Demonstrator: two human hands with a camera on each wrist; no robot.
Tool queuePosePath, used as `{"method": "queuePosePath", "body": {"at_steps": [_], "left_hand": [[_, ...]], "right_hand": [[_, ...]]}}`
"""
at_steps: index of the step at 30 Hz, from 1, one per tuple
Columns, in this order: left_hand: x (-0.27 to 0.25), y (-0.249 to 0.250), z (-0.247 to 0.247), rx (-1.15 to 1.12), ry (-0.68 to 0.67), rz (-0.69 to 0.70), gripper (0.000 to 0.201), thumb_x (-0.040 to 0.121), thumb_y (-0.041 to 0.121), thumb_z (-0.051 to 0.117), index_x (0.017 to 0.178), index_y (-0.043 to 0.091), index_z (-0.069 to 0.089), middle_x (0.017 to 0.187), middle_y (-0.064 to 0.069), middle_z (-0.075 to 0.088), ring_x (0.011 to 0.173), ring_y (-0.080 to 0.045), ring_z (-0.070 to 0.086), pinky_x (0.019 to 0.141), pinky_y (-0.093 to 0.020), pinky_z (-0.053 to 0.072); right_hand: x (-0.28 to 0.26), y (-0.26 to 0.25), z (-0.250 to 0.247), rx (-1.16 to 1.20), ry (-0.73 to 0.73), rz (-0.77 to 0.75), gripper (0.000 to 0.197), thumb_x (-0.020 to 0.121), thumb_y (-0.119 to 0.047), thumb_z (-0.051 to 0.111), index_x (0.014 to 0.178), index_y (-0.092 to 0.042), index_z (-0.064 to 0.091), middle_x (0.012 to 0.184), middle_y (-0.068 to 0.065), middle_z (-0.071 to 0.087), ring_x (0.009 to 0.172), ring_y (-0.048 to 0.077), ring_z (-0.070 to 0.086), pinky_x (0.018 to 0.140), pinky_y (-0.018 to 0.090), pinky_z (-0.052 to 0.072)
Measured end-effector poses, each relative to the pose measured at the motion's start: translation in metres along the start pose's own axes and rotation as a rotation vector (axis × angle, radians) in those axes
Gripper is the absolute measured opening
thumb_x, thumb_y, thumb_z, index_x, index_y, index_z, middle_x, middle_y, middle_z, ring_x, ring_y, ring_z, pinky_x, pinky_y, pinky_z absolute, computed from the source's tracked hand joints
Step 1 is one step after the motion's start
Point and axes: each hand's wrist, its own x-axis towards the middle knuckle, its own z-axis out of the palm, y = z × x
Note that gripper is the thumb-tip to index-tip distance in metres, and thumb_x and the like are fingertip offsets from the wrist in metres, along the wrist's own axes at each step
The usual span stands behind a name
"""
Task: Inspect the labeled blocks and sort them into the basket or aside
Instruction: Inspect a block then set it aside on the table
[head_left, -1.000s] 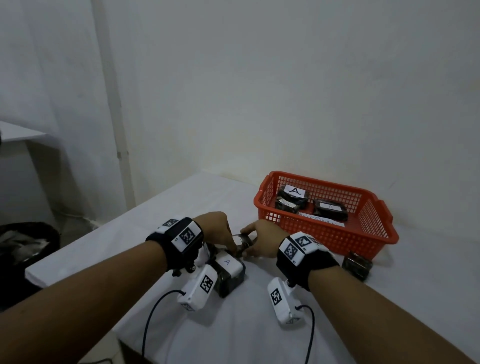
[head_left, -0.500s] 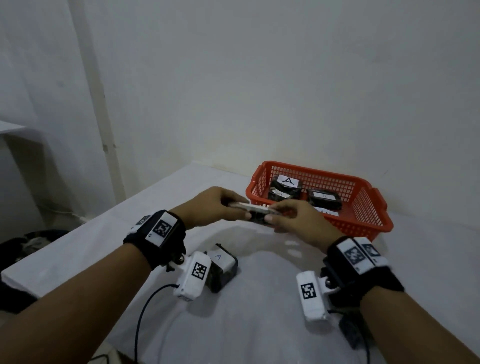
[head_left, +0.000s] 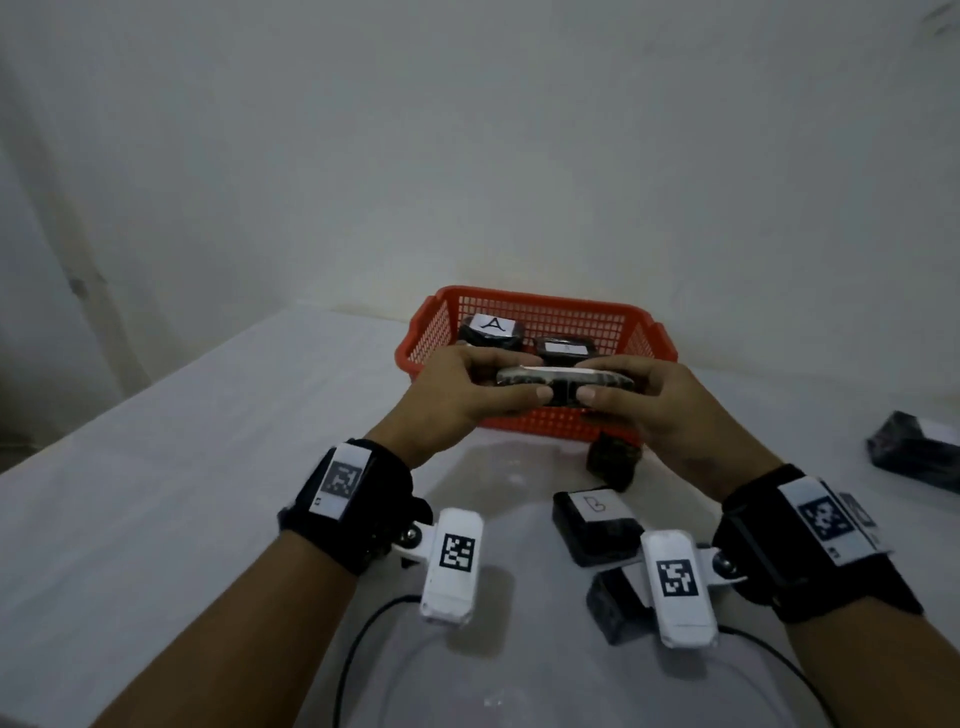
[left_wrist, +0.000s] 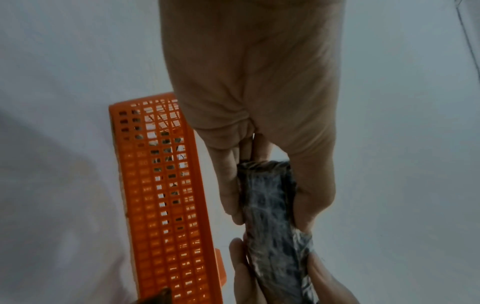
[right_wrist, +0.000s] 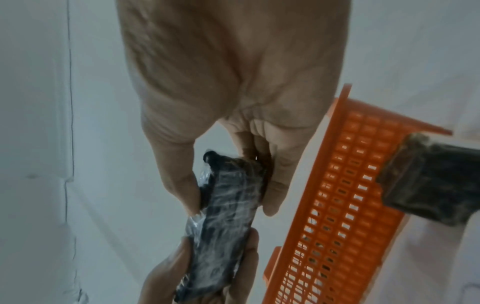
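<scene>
Both hands lift one block (head_left: 566, 382) off the desk (head_left: 156, 493) and hold it level in the air just in front of the basket (head_left: 537, 423), near the desk's far edge. The left hand (head_left: 462, 397) pinches its left end and the right hand (head_left: 657, 402) its right end, thumbs on the near side and fingers behind. This two-ended hold probably lets the person turn the block and read its label before choosing basket or aside. From the head view the top face shows only as a pale sliver, edge-on, so no letter can be read. The wrist views show the block as a long, flat, dark bar wrapped in shiny, wrinkled film. The basket is orange plastic mesh and already holds dark blocks, one marked A (head_left: 491, 327), which suggests that A blocks go in. On the desk nearer the person lies a block marked B (head_left: 597, 522), with another dark one (head_left: 615, 605) by the right wrist camera, a third (head_left: 613, 460) against the basket's front wall, and a fourth (head_left: 919, 457) toward the right edge.
</scene>
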Motion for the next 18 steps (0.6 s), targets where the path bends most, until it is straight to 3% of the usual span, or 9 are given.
{"method": "queuePosePath", "body": {"at_steps": [5,8,12,18], "left_hand": [[0.013,0.001,0.031,-0.012,-0.094,-0.017,0.04,0.084,0.024,0.081,0.123,0.016,0.072,0.113,-0.002,0.077,0.106,-0.014,0.073,0.096,-0.031,0.058],[0.015,-0.007,0.046,-0.089,-0.115,-0.039,0.044,0.085,0.024,0.079,0.127,0.016,0.069,0.118,-0.002,0.076,0.112,-0.017,0.072,0.102,-0.041,0.055],[0.015,-0.016,0.054,-0.139,-0.067,-0.022,0.036,0.086,0.015,0.076,0.121,0.009,0.072,0.115,-0.008,0.077,0.11,-0.023,0.073,0.103,-0.047,0.055],[0.009,-0.025,0.05,-0.202,-0.101,-0.071,0.043,0.084,0.023,0.075,0.125,0.014,0.07,0.121,-0.006,0.074,0.116,-0.023,0.07,0.103,-0.045,0.053]], "right_hand": [[-0.016,0.01,-0.023,-0.039,0.086,-0.035,0.044,0.07,-0.033,0.086,0.11,-0.015,0.079,0.108,0.01,0.08,0.104,0.027,0.076,0.097,0.04,0.059],[-0.022,0.018,-0.036,-0.036,0.131,-0.025,0.035,0.077,-0.021,0.086,0.11,-0.011,0.079,0.105,0.012,0.08,0.102,0.028,0.076,0.09,0.034,0.06],[-0.025,0.029,-0.044,0.006,0.092,0.028,0.039,0.078,-0.014,0.086,0.116,-0.01,0.076,0.112,0.01,0.079,0.107,0.023,0.075,0.095,0.032,0.06],[-0.03,0.033,-0.048,0.039,0.144,0.031,0.035,0.082,-0.005,0.082,0.117,-0.007,0.075,0.111,0.009,0.08,0.106,0.019,0.076,0.098,0.027,0.058]]}}
